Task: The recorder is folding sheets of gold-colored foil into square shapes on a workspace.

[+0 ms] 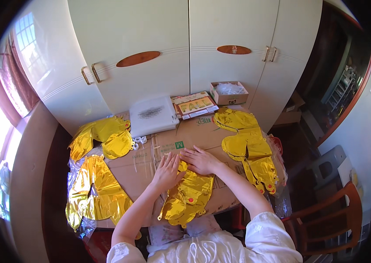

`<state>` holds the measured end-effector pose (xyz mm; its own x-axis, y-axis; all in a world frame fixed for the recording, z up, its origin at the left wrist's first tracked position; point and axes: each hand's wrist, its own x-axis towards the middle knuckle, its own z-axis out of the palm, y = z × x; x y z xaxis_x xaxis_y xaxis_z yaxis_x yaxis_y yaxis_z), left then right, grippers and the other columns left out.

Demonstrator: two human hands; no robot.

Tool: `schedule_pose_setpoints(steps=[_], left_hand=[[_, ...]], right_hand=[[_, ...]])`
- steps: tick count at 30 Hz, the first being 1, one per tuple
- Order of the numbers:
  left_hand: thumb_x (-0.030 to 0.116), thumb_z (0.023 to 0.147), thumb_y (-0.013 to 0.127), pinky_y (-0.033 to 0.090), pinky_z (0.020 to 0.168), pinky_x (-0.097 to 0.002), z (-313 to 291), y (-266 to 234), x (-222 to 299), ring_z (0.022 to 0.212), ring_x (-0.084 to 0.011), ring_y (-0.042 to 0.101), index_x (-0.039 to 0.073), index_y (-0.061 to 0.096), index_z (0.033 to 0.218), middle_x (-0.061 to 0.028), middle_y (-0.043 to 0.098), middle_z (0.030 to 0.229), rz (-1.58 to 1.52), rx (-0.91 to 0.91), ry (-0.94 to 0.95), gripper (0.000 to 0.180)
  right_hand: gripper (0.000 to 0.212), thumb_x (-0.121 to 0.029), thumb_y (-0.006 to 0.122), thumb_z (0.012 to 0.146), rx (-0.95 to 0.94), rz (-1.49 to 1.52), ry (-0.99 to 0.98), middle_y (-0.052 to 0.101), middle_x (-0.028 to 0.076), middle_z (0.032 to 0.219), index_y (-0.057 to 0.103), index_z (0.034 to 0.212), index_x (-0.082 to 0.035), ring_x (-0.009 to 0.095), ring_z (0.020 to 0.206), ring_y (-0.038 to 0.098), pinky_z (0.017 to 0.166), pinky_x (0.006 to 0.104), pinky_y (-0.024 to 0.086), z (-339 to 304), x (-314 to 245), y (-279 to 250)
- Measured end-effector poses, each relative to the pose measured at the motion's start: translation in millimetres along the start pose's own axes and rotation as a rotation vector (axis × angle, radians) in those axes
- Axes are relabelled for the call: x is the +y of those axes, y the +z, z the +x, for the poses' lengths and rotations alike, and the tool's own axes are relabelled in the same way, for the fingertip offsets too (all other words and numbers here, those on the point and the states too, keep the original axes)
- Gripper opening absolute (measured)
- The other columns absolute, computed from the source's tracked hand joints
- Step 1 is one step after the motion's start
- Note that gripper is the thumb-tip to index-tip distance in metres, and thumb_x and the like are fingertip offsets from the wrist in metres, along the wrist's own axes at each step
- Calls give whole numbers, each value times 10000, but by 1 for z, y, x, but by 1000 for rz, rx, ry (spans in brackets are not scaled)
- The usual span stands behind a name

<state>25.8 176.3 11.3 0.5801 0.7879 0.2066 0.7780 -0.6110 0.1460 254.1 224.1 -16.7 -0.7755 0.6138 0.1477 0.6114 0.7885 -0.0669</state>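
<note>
1. While both hands lie flat at the centre of the frame, palms down, neither seems to pinch anything; the left hand [168,172] has its fingers stretched out, the right hand [199,161] has them a little spread. Undersides hidden, so cannot tell if a fold is caught beneath.

2. Gold foil piece [190,193] under and below them, centre to lower centre. Upper end at the hands, lower end uncovered, creased, with a small red mark [191,200].

3. Main risk, my judgement: hard creasing or a split seam. Cause would be uneven pressure on thin, wrinkled film, or a fingernail dragged across it.

4. Slippage next. Lower end appears to reach the near edge of the tabletop [128,171], above the lap; a light pull or a brushing sleeve [262,232] could draw the piece off.

5. Mix-ups possible — similar gold foil lies at upper left [106,131], lower left [93,193] and in the right-hand pile [247,136]. Shiny, overlapping sheets could cling together or be lifted as one.

6. Small white rings [140,140], left of centre, could roll or scatter if a forearm swept that way.

7. Open carton [231,100], upper centre-right, holds clear plastic — near the back edge, so a shove to the pile below might nudge it.
</note>
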Motion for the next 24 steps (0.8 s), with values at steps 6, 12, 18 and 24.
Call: schedule_pose_setpoints(steps=[6, 12, 18, 24], left_hand=[[532, 917, 527, 164, 1170, -532, -4, 26, 12, 1444, -379, 243, -93, 352, 1424, -242, 366, 1490, 36, -4, -65, 824], [546, 912, 529, 184, 1164, -533, -5, 21, 12, 1430, -344, 294, -83, 404, 1395, -233, 407, 1468, 51, 12, -67, 803], [522, 920, 535, 197, 1158, -543, 0, 20, 24, 1389, -362, 366, -80, 426, 1372, -247, 435, 1442, -74, -3, -74, 761], [478, 934, 535, 209, 1155, -541, -5, 10, 38, 1362, -356, 410, -59, 435, 1369, -235, 456, 1429, 14, -69, -92, 699]], right_hand=[[574, -385, 488, 969, 139, -7, 56, 397, 124, 1503, 417, 1427, -46, 259, 1433, 305, 1184, 484, 196, -7, 2, -3], [580, -346, 524, 958, 184, -12, 243, 405, 173, 1484, 422, 1402, 13, 302, 1406, 340, 1168, 479, 232, -37, -32, -15], [589, -320, 526, 954, 174, 6, 321, 390, 201, 1488, 403, 1408, 34, 316, 1412, 329, 1168, 477, 228, -49, -37, 4], [606, -342, 502, 957, 162, -10, 360, 366, 211, 1503, 391, 1416, 37, 317, 1429, 301, 1181, 480, 192, -50, -39, 5]])
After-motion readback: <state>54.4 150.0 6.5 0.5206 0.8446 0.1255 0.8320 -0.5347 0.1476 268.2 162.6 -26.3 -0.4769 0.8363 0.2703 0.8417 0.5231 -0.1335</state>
